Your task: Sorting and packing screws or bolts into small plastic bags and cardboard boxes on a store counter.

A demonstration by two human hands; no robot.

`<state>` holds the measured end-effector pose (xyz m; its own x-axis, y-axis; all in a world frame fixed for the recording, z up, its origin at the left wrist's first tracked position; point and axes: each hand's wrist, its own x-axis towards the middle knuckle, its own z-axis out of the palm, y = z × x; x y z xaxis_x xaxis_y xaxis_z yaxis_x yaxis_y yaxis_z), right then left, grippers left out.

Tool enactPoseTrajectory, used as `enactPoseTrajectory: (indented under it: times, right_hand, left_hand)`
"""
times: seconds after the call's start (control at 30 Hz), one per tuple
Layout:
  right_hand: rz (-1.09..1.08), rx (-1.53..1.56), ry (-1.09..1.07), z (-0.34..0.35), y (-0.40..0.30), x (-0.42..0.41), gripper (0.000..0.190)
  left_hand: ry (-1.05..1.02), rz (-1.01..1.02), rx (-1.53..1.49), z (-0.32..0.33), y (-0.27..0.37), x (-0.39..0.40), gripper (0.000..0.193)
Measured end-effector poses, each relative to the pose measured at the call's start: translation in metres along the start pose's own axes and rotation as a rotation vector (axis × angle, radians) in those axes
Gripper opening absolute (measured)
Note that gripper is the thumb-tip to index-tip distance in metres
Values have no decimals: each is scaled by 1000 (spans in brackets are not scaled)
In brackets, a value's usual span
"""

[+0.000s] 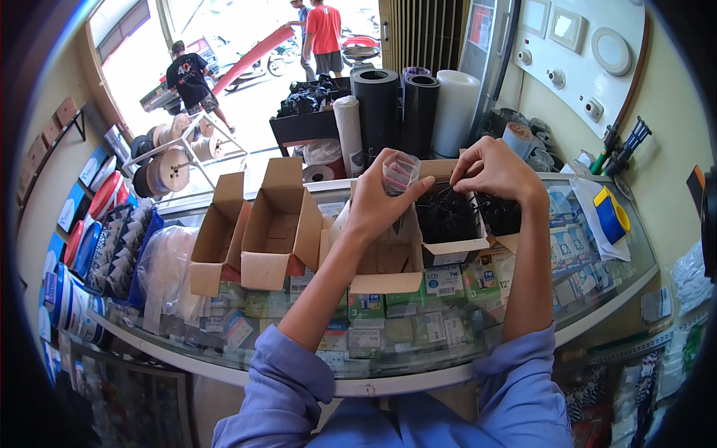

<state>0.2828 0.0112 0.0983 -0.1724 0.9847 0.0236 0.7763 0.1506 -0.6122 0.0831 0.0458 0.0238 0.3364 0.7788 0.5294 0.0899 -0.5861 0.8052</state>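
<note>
My left hand (376, 196) holds a small clear plastic bag (401, 168) with a red stripe near its mouth. The bag stands upright with its mouth up, above an open cardboard box (386, 283). To the right, my right hand (496, 168) pinches a thin black piece over another open box (459, 247). Many slim black pieces (448, 219), which look like screws, fill that box. More dark pieces (499, 215) lie in a box partly hidden behind my right forearm. Exactly what the fingertips grip is too small to make out.
Two open cardboard boxes (277, 224) (221, 235) stand left on the glass counter (269, 350), beside clear plastic bags (173, 269). A blue-yellow tape dispenser (611, 215) sits right. Black rolls (375, 112) stand behind. People (193, 78) are outside, by a long red sheet (255, 59).
</note>
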Motion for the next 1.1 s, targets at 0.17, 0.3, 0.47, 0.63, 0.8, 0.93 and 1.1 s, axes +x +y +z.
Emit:
enactPoseTrajectory:
  times: [0.17,0.3,0.47,0.63,0.8,0.93,1.1]
  right_hand:
    - [-52,46,93,0,-2,1,15]
    - [-59,44,111,2,3,3,15]
    - [-75,14,70,1,-2,4,15]
    - [-52,-3,109,2,-8,1,15]
    - [-37,12,123,0,-2,1,14]
    - [-60,44,169,-2,-9,-2,15]
    - [-113,74,149,-4,-9,-4,18]
  left_hand:
    - [-17,-23,-12,-1,-1,0,38]
    - [-35,-47,-22,-1,0,0,38]
    - [-25,-12,-13,0,-4,0,39]
    - [-27,-2,-5,-1,-3,0,39]
    - [-51,-34,-34,0,0,0,38]
    - [-25,-6,-18,-3,-2,0,36]
    - [-74,-11,-88,-2,-4,-1,33]
